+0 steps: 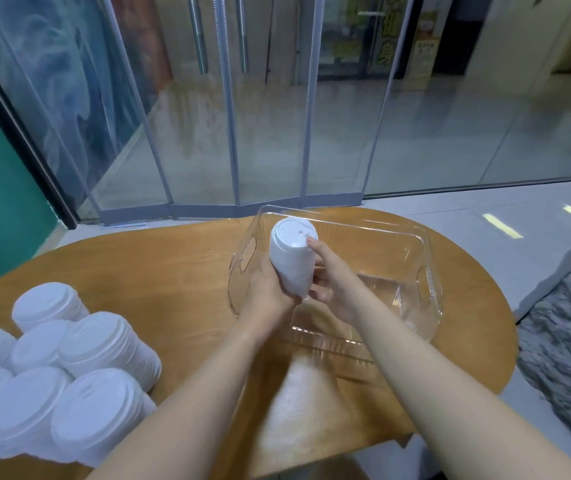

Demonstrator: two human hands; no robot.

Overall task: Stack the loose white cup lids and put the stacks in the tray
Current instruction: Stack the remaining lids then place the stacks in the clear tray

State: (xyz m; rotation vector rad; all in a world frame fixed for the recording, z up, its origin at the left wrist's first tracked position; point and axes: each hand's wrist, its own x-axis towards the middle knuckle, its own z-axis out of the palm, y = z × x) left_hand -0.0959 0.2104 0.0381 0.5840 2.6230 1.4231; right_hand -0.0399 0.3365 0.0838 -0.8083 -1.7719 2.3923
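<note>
Lid stack (292, 261) gripped by both hands (306, 287) over clear tray (429, 271); more stacks (69, 358) left.

Shopfront — glass doors (277, 98), lid stacks (69, 358)

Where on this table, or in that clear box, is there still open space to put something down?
The clear plastic tray holds nothing yet; its floor is bare right of both hands, the left hand and right hand, which grip one stack of white cup lids over it. The round wooden table lies bare between the tray and the crowded cluster of white lid stacks at its left edge.
</note>
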